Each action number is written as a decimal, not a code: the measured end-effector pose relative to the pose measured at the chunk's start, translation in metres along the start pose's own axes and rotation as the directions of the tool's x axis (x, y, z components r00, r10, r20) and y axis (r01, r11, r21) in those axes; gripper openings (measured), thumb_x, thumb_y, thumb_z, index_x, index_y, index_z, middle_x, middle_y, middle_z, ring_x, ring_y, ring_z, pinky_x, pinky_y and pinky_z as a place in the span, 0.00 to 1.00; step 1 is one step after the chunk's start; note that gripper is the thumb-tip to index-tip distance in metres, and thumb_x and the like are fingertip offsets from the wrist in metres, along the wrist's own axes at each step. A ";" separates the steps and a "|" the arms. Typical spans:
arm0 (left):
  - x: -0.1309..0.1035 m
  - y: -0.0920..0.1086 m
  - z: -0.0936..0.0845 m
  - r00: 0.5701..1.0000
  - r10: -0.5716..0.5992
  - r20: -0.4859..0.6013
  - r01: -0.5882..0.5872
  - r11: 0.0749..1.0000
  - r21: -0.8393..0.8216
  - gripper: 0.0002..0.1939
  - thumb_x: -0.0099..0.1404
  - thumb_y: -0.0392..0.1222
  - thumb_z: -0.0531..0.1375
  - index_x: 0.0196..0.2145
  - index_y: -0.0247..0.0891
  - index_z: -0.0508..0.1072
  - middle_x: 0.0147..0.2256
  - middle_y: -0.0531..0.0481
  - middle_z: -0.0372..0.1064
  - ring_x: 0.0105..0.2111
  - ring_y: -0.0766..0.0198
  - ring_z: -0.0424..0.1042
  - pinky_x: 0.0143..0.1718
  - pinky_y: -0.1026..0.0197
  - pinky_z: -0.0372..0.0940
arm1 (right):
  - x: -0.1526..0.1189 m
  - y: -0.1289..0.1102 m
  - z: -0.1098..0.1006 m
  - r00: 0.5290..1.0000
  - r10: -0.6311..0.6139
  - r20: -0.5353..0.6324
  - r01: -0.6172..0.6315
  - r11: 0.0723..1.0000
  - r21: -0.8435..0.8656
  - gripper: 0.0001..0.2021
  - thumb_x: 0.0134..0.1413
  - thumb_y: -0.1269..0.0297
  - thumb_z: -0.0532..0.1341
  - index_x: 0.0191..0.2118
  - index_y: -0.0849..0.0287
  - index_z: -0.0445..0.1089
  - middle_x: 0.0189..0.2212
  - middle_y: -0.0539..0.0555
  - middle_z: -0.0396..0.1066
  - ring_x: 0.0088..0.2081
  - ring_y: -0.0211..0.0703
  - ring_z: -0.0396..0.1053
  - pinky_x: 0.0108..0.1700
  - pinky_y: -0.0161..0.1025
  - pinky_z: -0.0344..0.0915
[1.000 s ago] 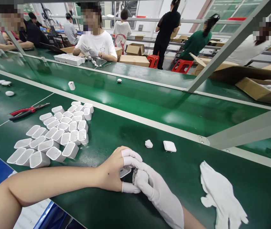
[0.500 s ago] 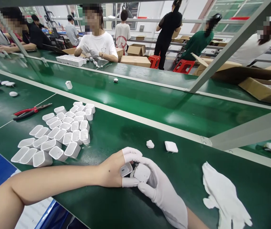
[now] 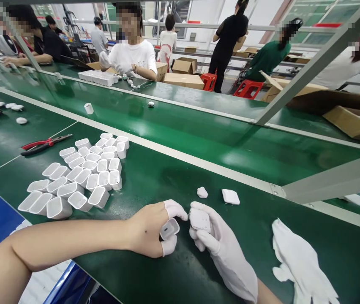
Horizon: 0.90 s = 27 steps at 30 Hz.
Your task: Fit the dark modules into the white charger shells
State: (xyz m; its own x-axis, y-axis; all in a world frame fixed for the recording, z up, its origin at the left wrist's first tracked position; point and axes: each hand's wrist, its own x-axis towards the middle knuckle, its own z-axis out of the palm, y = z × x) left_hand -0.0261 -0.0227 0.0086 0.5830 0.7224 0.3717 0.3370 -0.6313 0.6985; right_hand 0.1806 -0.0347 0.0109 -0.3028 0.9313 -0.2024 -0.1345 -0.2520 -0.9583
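Observation:
My left hand [image 3: 154,228], with white finger cots on its fingertips, is closed around a small white plastic housing [image 3: 170,229]. The housing's opening faces me and shows a small dark slot inside. In a white glove, my right hand [image 3: 218,240] grips a white square piece [image 3: 200,220] with rounded corners between thumb and fingers. A narrow gap of green surface separates the two parts. To the left stand several open white housings [image 3: 72,177] grouped closely, their openings upward.
Pliers [image 3: 45,144] with red and black handles lie at the left. Beyond my hands are a small white lump [image 3: 202,192] and another white square piece [image 3: 230,196]. A spare white glove [image 3: 300,257] rests at the right. A metal post [image 3: 332,173] slants nearby. Co-workers sit opposite.
My hands have moved apart: the right one has drawn the white square piece away from the housing in my left. The view has shifted slightly.

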 end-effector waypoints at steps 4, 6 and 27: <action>0.004 -0.008 -0.005 0.991 0.133 -0.020 -0.134 0.987 -0.091 0.24 0.50 0.26 0.53 0.45 0.42 0.66 0.44 0.48 0.71 0.48 0.56 0.69 0.53 0.51 0.64 | -0.002 0.004 -0.005 0.998 -0.040 -0.052 0.038 0.998 -0.045 0.29 0.46 0.46 0.70 0.50 0.58 0.68 0.34 0.54 0.69 0.33 0.44 0.66 0.42 0.45 0.67; 0.005 -0.010 -0.008 0.995 0.091 -0.042 -0.096 0.987 -0.131 0.24 0.48 0.27 0.53 0.43 0.42 0.67 0.48 0.47 0.70 0.55 0.51 0.65 0.58 0.45 0.59 | -0.002 0.006 -0.008 0.995 -0.047 -0.085 0.042 0.997 -0.060 0.29 0.46 0.46 0.70 0.50 0.58 0.68 0.39 0.56 0.70 0.40 0.47 0.67 0.49 0.48 0.66; 0.004 -0.007 0.002 0.987 -0.143 0.070 0.152 0.977 -0.152 0.23 0.57 0.41 0.66 0.50 0.40 0.67 0.45 0.46 0.71 0.46 0.57 0.70 0.50 0.55 0.66 | -0.014 0.019 -0.003 0.831 -0.549 0.088 0.471 0.610 -0.637 0.26 0.56 0.67 0.63 0.59 0.43 0.60 0.46 0.52 0.69 0.46 0.49 0.69 0.49 0.49 0.67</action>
State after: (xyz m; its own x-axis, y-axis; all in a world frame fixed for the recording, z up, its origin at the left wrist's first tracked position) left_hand -0.0246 -0.0157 0.0044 0.5794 0.7836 0.2244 0.3052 -0.4638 0.8317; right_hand 0.1853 -0.0517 -0.0048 -0.2606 0.8892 0.3760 0.3763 0.4522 -0.8087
